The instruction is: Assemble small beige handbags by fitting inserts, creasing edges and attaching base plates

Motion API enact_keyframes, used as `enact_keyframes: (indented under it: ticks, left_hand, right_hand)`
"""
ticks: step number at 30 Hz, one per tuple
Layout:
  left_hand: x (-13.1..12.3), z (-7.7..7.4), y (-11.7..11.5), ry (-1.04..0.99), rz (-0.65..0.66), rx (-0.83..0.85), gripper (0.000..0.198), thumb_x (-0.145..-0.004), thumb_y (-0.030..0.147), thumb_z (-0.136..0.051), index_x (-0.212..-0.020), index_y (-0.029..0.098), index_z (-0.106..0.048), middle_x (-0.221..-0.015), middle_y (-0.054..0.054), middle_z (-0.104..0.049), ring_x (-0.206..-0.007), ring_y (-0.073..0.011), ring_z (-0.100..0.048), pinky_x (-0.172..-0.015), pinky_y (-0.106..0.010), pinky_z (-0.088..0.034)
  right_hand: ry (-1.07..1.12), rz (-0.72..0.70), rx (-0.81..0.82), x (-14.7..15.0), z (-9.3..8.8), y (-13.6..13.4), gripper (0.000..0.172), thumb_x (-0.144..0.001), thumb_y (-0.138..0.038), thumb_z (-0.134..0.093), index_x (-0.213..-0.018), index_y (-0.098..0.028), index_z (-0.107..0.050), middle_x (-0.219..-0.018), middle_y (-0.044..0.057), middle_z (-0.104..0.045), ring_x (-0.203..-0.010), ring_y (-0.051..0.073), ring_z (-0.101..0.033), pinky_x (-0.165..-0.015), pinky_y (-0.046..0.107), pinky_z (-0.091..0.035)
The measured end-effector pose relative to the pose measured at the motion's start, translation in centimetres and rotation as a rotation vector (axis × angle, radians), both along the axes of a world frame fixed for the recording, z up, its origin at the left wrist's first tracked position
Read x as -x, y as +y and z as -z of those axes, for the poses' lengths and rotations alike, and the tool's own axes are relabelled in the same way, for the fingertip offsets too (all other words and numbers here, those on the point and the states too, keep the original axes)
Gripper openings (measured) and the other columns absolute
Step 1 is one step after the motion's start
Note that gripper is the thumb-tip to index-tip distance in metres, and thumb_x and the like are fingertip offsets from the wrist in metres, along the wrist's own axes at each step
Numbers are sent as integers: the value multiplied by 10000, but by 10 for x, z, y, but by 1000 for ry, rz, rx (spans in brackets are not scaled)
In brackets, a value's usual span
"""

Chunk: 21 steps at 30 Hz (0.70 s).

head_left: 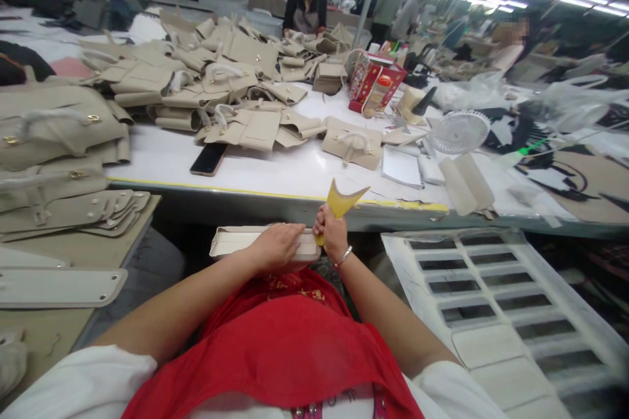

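Observation:
A beige bag piece [233, 240] with a pale, boxy upper face lies across my lap, in front of the red apron. My left hand [279, 245] rests flat on it, fingers stretched toward the right. At its right end my right hand [331, 232] is closed around a yellow tool [341, 200] with a wide, forked, curved end pointing up. The tool's lower tip shows below the fist, close to the bag piece. A bracelet circles the right wrist.
Ahead runs a white worktable [162, 157] with piled beige bags [246, 127], a phone [209, 160], a red gift bag [376, 82] and a small fan [460, 131]. Bag parts [63, 285] lie left. A slotted white rack [472, 281] stands right. A co-worker [305, 3] is across the table.

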<state>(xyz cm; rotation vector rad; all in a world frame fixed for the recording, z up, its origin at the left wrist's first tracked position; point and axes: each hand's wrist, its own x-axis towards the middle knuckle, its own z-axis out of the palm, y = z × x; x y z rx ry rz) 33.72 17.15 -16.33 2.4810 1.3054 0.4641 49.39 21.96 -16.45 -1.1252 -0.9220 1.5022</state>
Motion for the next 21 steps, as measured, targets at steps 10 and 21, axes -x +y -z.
enact_keyframes:
  ticks: [10,21]
  left_hand:
    - [138,33,-62,-988,-883,243,546,-893,483,-273,-1285,123,-397,-1263,-151,-513,-1142,-215,-505,-923,-382,-429]
    - [117,55,-46,-1286,-905,494,721,-810,687,-231,-1099,138,-598,-1033,-92,-657,-998,-232,-580,-899,-349,-428]
  right_hand:
    - [-682,-745,142,-20,-36,9,506,-768,-669,-408,-838,-179,-517,-500,17,-563,-382,159,-537,-350,255,-412]
    - [-1467,-1227,-817,112,-50,61,376,-754,-533,-555,-840,-167,-545,-661,81,-606,-597,205,-574,-494,259,-307]
